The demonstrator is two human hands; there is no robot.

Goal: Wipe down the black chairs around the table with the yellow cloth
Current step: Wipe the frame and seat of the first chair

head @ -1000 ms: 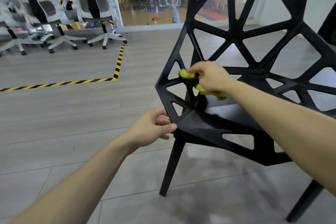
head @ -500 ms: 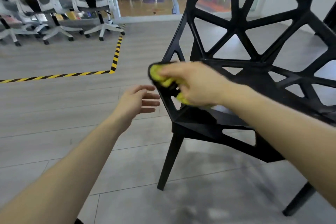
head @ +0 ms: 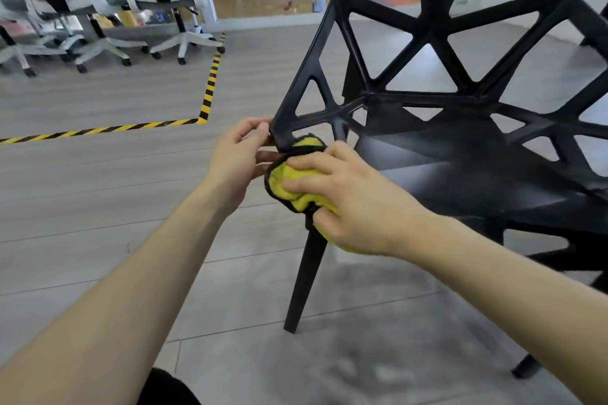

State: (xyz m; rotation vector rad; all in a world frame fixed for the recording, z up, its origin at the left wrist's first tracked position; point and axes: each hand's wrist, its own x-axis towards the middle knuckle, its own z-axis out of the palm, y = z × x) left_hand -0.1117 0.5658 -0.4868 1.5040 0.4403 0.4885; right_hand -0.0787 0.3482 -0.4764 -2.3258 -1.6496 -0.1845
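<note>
Cloth (head: 297, 182) is bunched on the chair (head: 460, 154) frame's front corner, right above the front leg (head: 304, 279), pinned under the right hand (head: 348, 197). Right fingers are spread and curled over the cloth, pressing it on the frame. Left hand (head: 235, 163) is just beside it, touching the cloth edge, fingertips pinching the corner strut to steady the chair.

Risks:
- Chair looks light. A hard sideways wipe could skate or tip it if the left pinch slips off that thin strut.
- Cloth is wadded, so only a small patch touches. Strut undersides and lattice openings likely get missed.
- Hands are nearly touching, so a stroke toward the left hand jams the knuckles.
- Loose cloth tail below the right palm could snag on the leg joint.

Beyond the left hand: striped floor tape (head: 210, 89), then office chairs (head: 98, 10), well apart.
</note>
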